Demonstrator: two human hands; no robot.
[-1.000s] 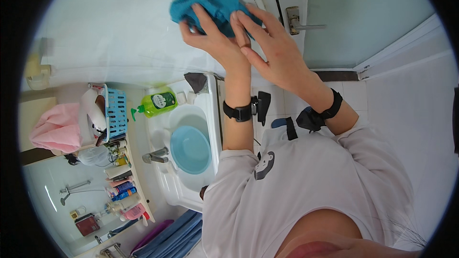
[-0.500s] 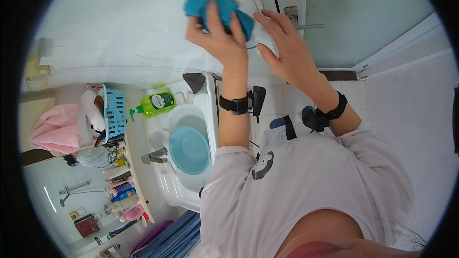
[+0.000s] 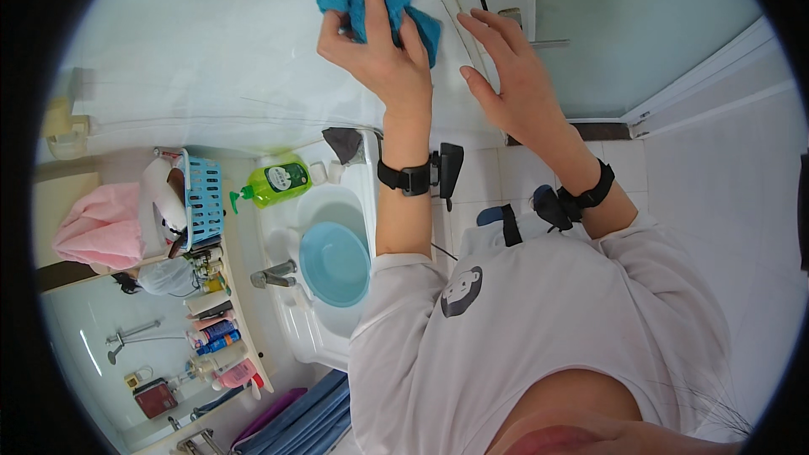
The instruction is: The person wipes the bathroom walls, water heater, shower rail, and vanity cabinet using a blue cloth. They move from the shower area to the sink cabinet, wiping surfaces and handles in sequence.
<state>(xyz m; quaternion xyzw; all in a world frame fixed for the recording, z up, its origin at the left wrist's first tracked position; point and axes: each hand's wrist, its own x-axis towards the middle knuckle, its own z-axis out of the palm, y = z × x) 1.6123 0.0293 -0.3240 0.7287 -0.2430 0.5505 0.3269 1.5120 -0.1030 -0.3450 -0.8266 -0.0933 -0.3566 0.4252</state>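
Note:
A crumpled blue cloth lies pressed against the glossy white wall at the top. My left hand grips it, fingers spread over its folds and thumb at its left side. To the right, my right hand is open and holds nothing. Its fingertips are close to the pale door frame; whether they touch it cannot be made out. Each wrist wears a black strap with a small device.
On the left is a white sink with a light blue basin, a grey faucet and a green pump bottle. A blue basket stands beyond, near a mirror. A metal door handle sticks out at upper right.
My left hand and the blue cloth have shifted a little up and left along the wall. My right hand has moved slightly right, farther from the cloth.

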